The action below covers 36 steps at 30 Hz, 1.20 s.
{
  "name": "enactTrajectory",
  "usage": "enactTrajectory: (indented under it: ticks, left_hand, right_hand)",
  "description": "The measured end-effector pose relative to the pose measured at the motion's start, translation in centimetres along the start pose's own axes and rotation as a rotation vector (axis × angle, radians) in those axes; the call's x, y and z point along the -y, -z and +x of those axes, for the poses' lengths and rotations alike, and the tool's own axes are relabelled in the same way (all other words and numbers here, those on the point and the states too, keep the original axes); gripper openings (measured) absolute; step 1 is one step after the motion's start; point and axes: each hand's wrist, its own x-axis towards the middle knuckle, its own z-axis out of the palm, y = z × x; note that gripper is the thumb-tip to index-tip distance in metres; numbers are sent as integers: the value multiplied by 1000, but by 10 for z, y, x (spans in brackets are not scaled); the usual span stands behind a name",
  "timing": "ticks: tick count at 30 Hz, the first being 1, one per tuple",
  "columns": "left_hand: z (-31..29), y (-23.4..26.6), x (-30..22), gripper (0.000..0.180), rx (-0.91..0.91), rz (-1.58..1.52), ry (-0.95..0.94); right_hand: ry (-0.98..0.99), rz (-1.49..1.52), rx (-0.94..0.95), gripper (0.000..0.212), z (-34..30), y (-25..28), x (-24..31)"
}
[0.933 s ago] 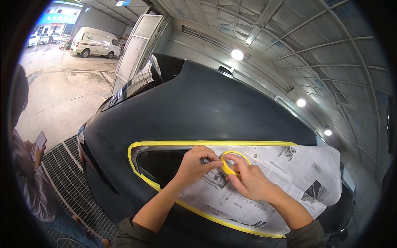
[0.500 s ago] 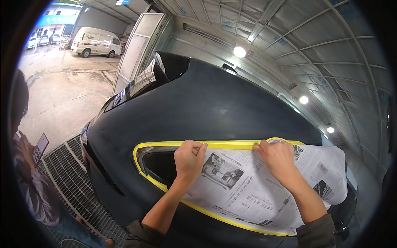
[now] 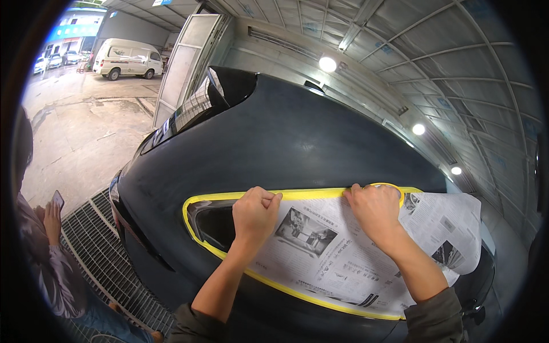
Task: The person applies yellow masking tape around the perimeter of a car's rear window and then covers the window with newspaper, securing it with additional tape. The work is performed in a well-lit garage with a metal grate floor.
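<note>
A sheet of newspaper point(image 3: 320, 260) covers most of a dark car's side window point(image 3: 220, 226), whose front-left corner of glass stays bare. Yellow masking tape point(image 3: 311, 195) runs round the window and along the paper's top edge. My left hand point(image 3: 254, 217), fingers pinched together, grips the tape strip at the paper's upper left corner. Further right on the same edge, my right hand point(image 3: 373, 214) is closed on a roll of masking tape point(image 3: 398, 194), partly hidden behind the knuckles. The paper's right end curls loose past the window.
Dull grey-black bodywork point(image 3: 309, 143) rises beyond the window. At left, a person point(image 3: 54, 268) holding a phone point(image 3: 58, 200) stands by floor grating point(image 3: 108, 254). A white van point(image 3: 128, 59) is parked outside the open door point(image 3: 186, 63).
My right hand has shifted slightly left along the top edge, and more of the roll shows beside it. The other person's phone has tilted and dropped lower. My left hand keeps its pinch.
</note>
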Motion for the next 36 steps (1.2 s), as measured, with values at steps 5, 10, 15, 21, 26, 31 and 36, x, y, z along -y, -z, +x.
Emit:
enactTrajectory:
  ticks: [5, 10, 15, 21, 26, 31, 36]
  left_hand:
    - [-5, 5, 0, 23, -109, 118, -2]
    - [-28, -28, -33, 40, 330, 180, -650]
    - [-30, -35, -32, 60, 507, 223, -633]
    - [-27, -23, -30, 69, 522, 233, -639]
    - [-26, -28, -34, 66, 561, 230, -634]
    - [-24, -35, -43, 69, 562, 235, -632]
    - [-14, -70, -71, 70, 650, 153, -700]
  right_hand:
    - [20, -6, 19, 33, 1, -1, 0]
    - [28, -3, 53, 31, 0, 0, -3]
    - [236, 166, -38, 31, -35, 31, -18]
    - [109, 117, 75, 27, -73, 47, -77]
    - [-11, -47, 45, 18, -60, 8, -110]
    - [-69, -165, 142, 21, -45, -12, -102]
    - [-60, -138, 125, 19, -40, -11, -99]
